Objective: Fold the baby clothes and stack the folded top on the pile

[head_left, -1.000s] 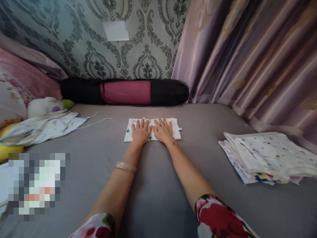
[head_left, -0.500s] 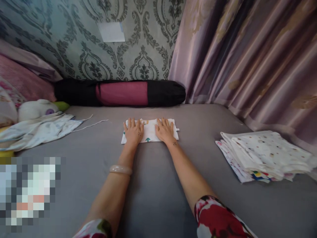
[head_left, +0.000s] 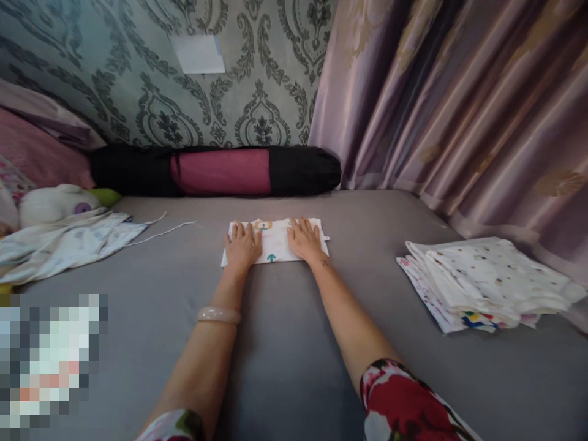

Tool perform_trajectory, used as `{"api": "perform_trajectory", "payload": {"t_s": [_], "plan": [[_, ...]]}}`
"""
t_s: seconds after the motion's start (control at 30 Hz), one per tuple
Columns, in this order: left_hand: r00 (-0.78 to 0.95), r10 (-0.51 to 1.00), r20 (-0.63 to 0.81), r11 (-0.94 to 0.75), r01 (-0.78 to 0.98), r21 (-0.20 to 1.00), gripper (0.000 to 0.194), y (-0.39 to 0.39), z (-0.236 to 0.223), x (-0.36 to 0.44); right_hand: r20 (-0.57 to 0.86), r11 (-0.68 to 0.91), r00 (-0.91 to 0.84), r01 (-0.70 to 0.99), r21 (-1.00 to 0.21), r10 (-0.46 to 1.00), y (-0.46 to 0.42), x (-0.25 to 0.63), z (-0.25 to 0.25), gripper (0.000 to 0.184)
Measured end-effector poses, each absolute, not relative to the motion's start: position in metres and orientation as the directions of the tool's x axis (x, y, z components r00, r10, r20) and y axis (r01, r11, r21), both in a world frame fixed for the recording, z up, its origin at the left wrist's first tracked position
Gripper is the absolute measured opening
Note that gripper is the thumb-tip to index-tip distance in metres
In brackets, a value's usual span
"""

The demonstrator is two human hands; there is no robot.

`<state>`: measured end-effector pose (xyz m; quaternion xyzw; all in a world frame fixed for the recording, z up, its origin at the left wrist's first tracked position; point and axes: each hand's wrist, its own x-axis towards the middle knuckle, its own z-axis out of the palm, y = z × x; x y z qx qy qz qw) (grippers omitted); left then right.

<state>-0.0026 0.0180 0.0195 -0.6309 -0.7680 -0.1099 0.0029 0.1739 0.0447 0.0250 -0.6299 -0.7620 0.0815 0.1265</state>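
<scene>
A small white printed cloth (head_left: 277, 242), folded into a rectangle, lies flat on the grey bed sheet (head_left: 280, 331). It carries a green arrow print, and a small tag sticks out at its right edge. My left hand (head_left: 243, 243) rests palm down on the cloth's left part, fingers spread. On its right part lies my right hand (head_left: 304, 239), also flat with fingers apart. Neither hand grips the cloth. What is under the palms is hidden.
To the right lies a stack of folded printed cloths (head_left: 491, 282). At left are a rumpled light cloth (head_left: 68, 245) with white strings and a white stuffed toy (head_left: 50, 202). A long black and maroon bag (head_left: 220, 171) lies along the wall, beside the curtain (head_left: 390, 92).
My left hand has slid slightly down and left on the cloth, uncovering more of its print. My right hand stays in nearly the same place. The view has shifted a little.
</scene>
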Motion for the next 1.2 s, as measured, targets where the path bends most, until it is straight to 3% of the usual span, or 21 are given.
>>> {"api": "perform_trajectory", "payload": {"t_s": [0.1, 0.23, 0.77, 0.97, 1.2], "plan": [[-0.220, 0.959, 0.177, 0.195, 0.969, 0.151, 0.064, 0.018, 0.023, -0.010, 0.101, 0.126, -0.101, 0.950, -0.287, 0.990, 0.050, 0.185, 0.028, 0.057], [-0.258, 0.962, 0.093, 0.241, 0.957, 0.161, 0.064, 0.019, 0.020, -0.022, 0.079, 0.056, -0.036, 0.962, -0.267, 0.996, 0.052, 0.197, 0.022, 0.060], [-0.277, 0.961, 0.029, 0.264, 0.939, 0.221, 0.067, 0.021, 0.020, -0.026, 0.054, 0.030, -0.015, 0.960, -0.277, 0.998, 0.051, 0.196, 0.022, 0.060], [-0.227, 0.961, 0.160, 0.193, 0.960, 0.204, 0.064, 0.018, 0.027, -0.013, 0.168, 0.205, -0.161, 0.936, -0.287, 0.973, 0.035, 0.163, 0.031, 0.055], [-0.221, 0.959, 0.176, 0.176, 0.955, 0.238, 0.056, 0.019, 0.027, -0.013, 0.191, 0.452, -0.414, 0.855, -0.253, 0.890, 0.014, 0.122, 0.025, 0.054]]}}
